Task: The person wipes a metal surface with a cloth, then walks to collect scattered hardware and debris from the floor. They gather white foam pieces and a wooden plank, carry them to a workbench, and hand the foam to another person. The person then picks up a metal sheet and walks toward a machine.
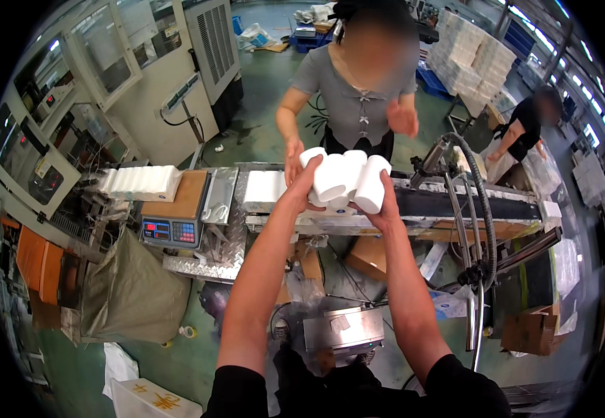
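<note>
The paper rolls (344, 180) I hold look matt white and soft. The conveyor belt (449, 204) is matt black, the scale (177, 216) topped with smooth wood, its plate (220, 195) shiny metal.

Factory packing floor: conveyor belt (456, 203), weighing scale (171, 230), stacked white packs (471, 59), cabinet machines (107, 76).

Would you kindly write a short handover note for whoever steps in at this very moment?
Left hand and right hand: both pressed against the sides of a bundle of white paper rolls, held up over the black conveyor belt.
Across the belt, a co-worker's hand reaches toward the same bundle.
More white rolls lie left of the scale.
Done: bundle gathered and lifted.
Left: bundle not yet set down.
</note>
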Available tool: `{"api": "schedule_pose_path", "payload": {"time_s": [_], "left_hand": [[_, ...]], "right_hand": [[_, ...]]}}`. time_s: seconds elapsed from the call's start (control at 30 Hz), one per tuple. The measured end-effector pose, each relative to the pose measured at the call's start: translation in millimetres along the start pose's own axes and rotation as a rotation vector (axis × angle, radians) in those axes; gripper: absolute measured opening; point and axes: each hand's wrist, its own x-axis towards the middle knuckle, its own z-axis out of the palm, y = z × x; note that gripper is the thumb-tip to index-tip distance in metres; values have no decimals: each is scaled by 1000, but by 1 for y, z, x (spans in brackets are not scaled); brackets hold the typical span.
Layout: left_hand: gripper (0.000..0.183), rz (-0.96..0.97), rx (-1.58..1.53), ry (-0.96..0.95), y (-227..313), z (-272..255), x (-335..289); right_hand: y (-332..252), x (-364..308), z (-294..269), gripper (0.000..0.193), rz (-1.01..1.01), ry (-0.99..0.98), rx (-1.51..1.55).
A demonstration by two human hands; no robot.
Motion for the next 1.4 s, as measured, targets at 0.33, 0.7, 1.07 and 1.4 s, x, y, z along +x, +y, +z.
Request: {"api": "schedule_pose_path", "payload": {"time_s": [0.33, 0.7, 1.07, 1.4], "left_hand": [[85, 3, 77, -54, -9, 1, 12], [99, 1, 57, 182, -30, 15, 56], [63, 570, 59, 119, -65, 31, 45], [31, 205, 480, 223, -308, -101, -156]], "right_hand": [[-2, 9, -13, 68, 60, 6, -81], [4, 29, -38, 65, 269, 148, -101], [27, 40, -52, 67, -89, 137, 81], [183, -76, -46, 31, 314, 142, -560]]}}
